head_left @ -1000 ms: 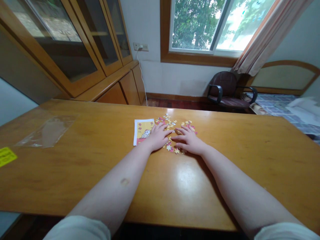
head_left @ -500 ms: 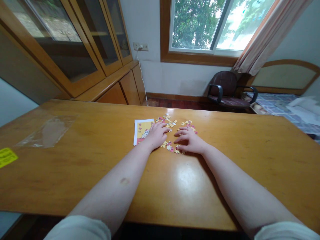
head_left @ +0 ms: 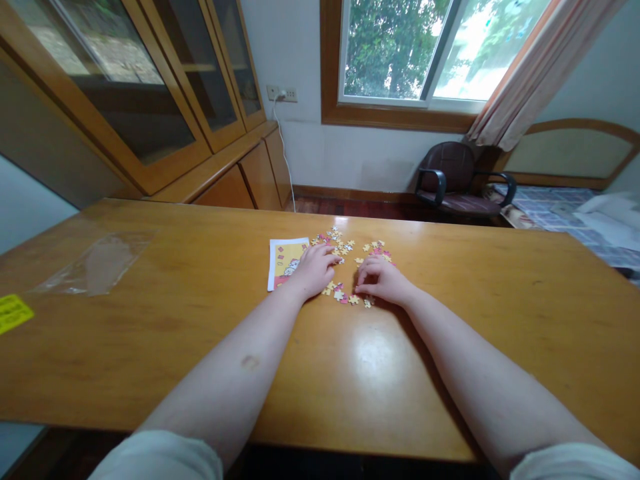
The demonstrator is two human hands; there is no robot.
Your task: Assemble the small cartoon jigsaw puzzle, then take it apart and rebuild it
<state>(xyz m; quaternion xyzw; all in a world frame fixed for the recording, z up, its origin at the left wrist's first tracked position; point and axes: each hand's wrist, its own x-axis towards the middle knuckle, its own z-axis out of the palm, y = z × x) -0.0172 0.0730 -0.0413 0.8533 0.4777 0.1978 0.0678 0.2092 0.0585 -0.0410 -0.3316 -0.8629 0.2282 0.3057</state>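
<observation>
Puzzle pieces (head_left: 345, 249) are strewn on the table (head_left: 320, 373) around both hands, the left hand (head_left: 316, 268) being held loosely spread over the picture card's (head_left: 284, 259) edge, the right hand (head_left: 381, 279) curled, whether anything is pinched being indiscernible.

Both arms (head_left: 240, 360) stretch forward, the left hand (head_left: 315, 270) palm down and the right hand (head_left: 384, 280) with fingers (head_left: 367, 271) curled inward

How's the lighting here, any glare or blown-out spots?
Head view: a pale glare spot sits on the tabletop, nearer the camera than the puzzle pieces; head view: the right window pane is partly blown out; head view: a soft shadow runs beside the right forearm.
</observation>
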